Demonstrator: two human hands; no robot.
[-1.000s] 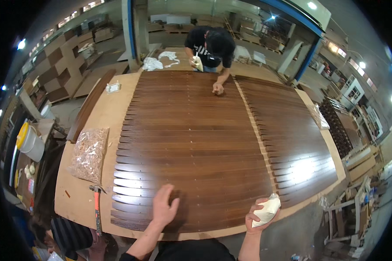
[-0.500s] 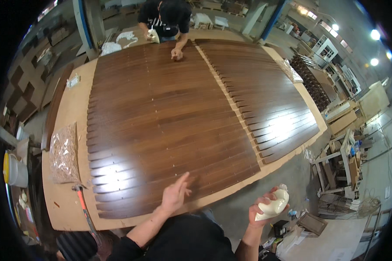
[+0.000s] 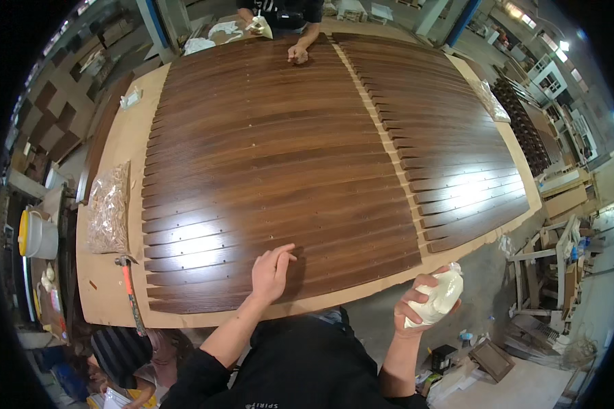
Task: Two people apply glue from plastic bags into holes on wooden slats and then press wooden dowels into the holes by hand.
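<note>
My right hand (image 3: 414, 307) is wrapped round a plump, clear plastic bag of cream-coloured paste (image 3: 442, 297). It holds the bag off the near edge of the table, to the right of my body. My left hand (image 3: 271, 274) hovers over or rests on the near part of the dark brown wooden boards (image 3: 280, 170); contact cannot be told. Its fingers are stretched forward, with nothing visible in them. Small holes dot the boards, which lie side by side in a wide row. To their right, past a narrow gap, runs a second row of boards (image 3: 443, 129).
A plastic bag of wooden dowels (image 3: 109, 211) and a hammer (image 3: 131, 293) lie along the table's left side. Across the table a co-worker's hand (image 3: 298, 54) rests on the boards; the other holds a similar bag (image 3: 260, 27). Someone in stripes (image 3: 121, 354) is low at the near left.
The whole view has shifted, so the table sits higher and farther right in it. My left hand's fingers are now closer together; my right hand still grips the bag.
</note>
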